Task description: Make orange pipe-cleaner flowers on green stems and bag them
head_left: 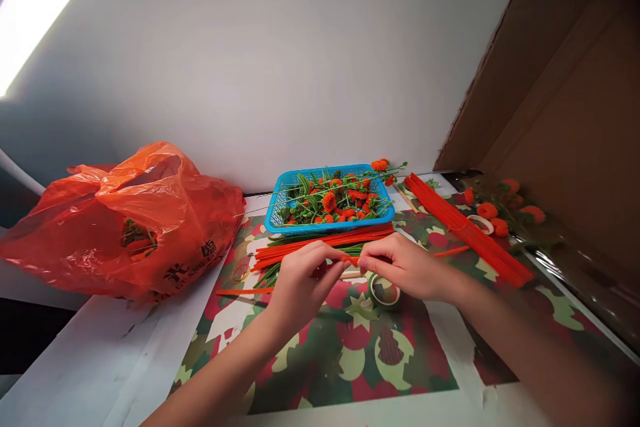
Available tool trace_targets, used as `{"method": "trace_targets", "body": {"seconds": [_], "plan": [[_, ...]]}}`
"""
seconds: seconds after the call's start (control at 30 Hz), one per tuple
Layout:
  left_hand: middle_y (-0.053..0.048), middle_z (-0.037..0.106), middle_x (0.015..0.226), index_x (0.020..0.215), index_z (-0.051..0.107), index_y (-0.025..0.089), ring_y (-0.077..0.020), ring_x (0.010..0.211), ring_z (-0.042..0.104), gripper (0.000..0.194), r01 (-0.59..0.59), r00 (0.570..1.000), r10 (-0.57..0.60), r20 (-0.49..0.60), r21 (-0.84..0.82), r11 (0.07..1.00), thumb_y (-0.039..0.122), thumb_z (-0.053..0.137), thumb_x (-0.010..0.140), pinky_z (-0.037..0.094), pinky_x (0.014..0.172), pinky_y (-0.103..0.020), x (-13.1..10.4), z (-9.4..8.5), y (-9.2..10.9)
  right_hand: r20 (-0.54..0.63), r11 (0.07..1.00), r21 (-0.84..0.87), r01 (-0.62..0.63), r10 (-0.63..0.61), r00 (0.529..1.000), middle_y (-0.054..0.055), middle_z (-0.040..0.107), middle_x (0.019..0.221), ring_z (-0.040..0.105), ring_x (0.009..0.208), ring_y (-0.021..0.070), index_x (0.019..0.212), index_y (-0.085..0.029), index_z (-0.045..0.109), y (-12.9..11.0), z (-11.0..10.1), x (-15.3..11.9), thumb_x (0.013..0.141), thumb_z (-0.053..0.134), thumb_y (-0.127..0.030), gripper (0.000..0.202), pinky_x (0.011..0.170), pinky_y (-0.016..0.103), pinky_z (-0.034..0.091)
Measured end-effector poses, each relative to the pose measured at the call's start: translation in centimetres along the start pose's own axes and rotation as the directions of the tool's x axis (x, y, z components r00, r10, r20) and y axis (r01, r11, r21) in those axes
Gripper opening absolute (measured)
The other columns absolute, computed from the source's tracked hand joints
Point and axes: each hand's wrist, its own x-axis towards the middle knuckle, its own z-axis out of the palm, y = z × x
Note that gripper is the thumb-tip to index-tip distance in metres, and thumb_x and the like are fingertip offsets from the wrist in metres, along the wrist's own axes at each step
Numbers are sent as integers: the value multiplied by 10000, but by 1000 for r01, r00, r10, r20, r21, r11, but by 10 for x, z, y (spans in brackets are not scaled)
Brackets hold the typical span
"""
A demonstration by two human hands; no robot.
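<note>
My left hand [309, 278] and my right hand [403, 265] face each other over the patterned mat, both pinching an orange pipe cleaner [353, 261] between them. Orange ends stick out past both hands, to the left and to the right. Beneath the right hand sits a roll of green tape [384, 291]. Just behind the hands, orange pipe cleaners [320, 243] lie in a bundle with green ones. A blue basket [273, 221] beyond them holds orange flowers and green stems.
An orange-red plastic bag [150, 227] stands at the left. To the right are a long red-orange bundle [470, 230], a white tape roll [481, 225] and several orange flowers [487, 211], beside a cardboard panel [560, 80]. A white wall rises behind.
</note>
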Motion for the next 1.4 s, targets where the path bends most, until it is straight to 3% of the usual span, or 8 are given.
{"method": "trace_targets", "body": {"seconds": [0.13,0.27,0.37,0.6,0.97,1.07,1.17,1.4], "plan": [[-3,626,665,782,650,166,-81,524,484,181,337,941,-320,110,-223,915,325,594,848,397,458,-173,5,-4,4,-16,999,34,-36,37,999,-13,505,614,416,578,112,696,-167,620,3,-12,0,912,445,-357,337,519,233,295],[-13,614,739,866,645,165,-88,570,514,220,471,881,-443,164,-378,797,378,606,829,424,446,-163,7,-6,3,-59,985,160,-57,67,996,-7,495,676,392,581,110,828,-174,623,7,-15,0,922,429,-413,322,512,231,289],[-1,599,748,1015,631,191,-75,528,512,246,504,862,-466,201,-446,740,364,586,846,431,430,-165,5,-4,1,-17,952,295,-81,90,996,-40,416,628,334,535,99,961,-192,565,4,-7,-2,935,406,-424,282,479,220,263],[0,620,730,860,627,160,-63,515,534,188,545,834,-498,239,-503,671,341,639,810,462,482,-171,6,-4,3,42,955,294,-41,29,999,-44,453,644,367,562,89,741,-181,510,-6,16,0,933,429,-375,286,504,212,283],[14,586,626,794,604,140,-58,457,492,255,654,735,-493,466,-678,335,355,720,723,399,411,-168,6,1,4,1,878,478,-42,47,999,-57,395,583,337,530,81,702,-169,496,5,30,6,901,480,-447,343,493,208,274],[8,595,637,799,617,137,-60,449,492,255,645,753,-476,454,-652,399,368,707,737,415,419,-182,5,1,4,2,853,519,-57,66,998,-60,384,557,327,505,78,680,-169,500,6,29,7,896,485,-435,343,474,206,264],[-22,639,701,799,635,137,-83,503,539,217,553,831,-437,344,-590,588,336,705,747,445,452,-196,3,-1,5,5,832,551,-58,66,998,-60,380,550,324,499,75,670,-166,508,6,29,7,889,493,-421,336,468,207,252],[-41,673,694,771,682,166,-115,594,580,97,118,992,-106,62,-234,965,212,615,824,435,501,-198,1,-6,5,73,798,596,-84,50,996,-49,408,578,338,523,77,713,-155,543,8,26,8,872,519,-466,350,473,207,249]]}}
